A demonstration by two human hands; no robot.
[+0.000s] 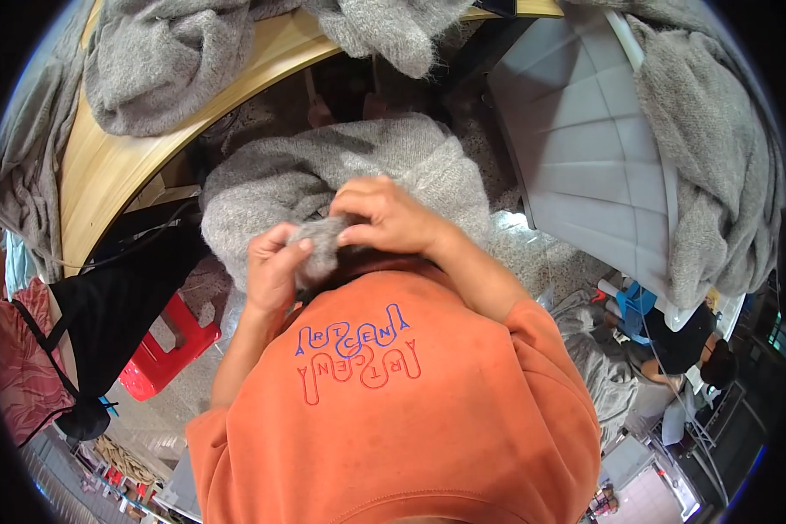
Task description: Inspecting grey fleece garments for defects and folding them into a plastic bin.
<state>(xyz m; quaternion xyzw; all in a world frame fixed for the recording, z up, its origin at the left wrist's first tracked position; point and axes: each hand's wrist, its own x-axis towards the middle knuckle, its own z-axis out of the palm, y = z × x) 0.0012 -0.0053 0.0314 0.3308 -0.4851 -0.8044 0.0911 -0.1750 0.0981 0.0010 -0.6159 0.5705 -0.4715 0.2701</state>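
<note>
A fuzzy grey knit piece (236, 196) lies bunched across my lap, and one edge of it is drawn up close to my body. My left hand (273, 265) pinches that edge between thumb and fingers. Just to its right and a little farther off, my right hand (386, 215) grips the same knit with bent fingers. A short fold of the fabric stretches between the two hands. Whether a needle or thread is in the fingers cannot be made out.
A curved wooden table (105, 170) ahead carries more heaped grey knits (166, 65). At right stands a large grey plastic bin (585, 131) with grey knitwear (716, 157) over its rim. A red stool (170, 345) is at left. Other people sit nearby on both sides.
</note>
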